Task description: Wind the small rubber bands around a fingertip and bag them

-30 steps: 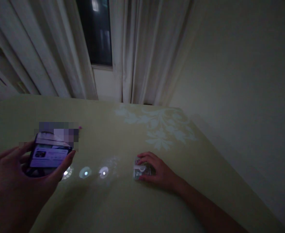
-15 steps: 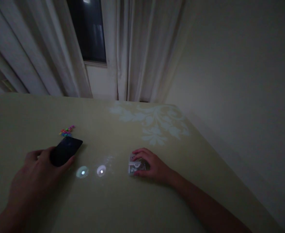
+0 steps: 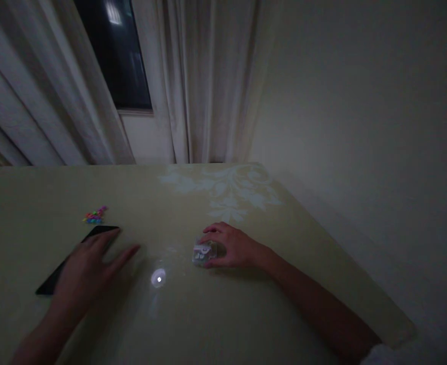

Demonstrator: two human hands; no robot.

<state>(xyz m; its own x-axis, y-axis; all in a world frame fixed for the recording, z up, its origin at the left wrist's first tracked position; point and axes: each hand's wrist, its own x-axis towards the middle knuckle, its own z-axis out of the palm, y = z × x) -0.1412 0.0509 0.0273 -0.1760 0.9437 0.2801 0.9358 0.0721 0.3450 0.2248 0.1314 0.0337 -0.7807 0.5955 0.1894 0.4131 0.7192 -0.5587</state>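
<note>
A black smartphone (image 3: pixel 51 281) lies flat at the left of the table, partly hidden beneath my left hand (image 3: pixel 86 266). That hand hovers over or rests on the phone; contact cannot be made out. Its fingers are spread, with the thumb pointing away to the right, gripping nothing. My right hand (image 3: pixel 239 247) curls around a small clear plastic box (image 3: pixel 203 252) with pale markings, thumb on the near side and fingers on the far side. The box's right part is covered by the hand. Beyond the phone sits a small pile of brightly coloured pieces (image 3: pixel 95 216).
The yellowish, glossy table (image 3: pixel 193 319) bears a pale floral pattern (image 3: pixel 242 192) at its far right and a bright light reflection near the middle. Curtains (image 3: pixel 219 91) and a dark window (image 3: pixel 117 56) stand behind; a plain wall (image 3: pixel 360 126) borders the right.
My left hand has let go of the phone, which now lies flat on the table, and its fingers have spread. The right hand still grips the clear box. The view has shifted slightly.
</note>
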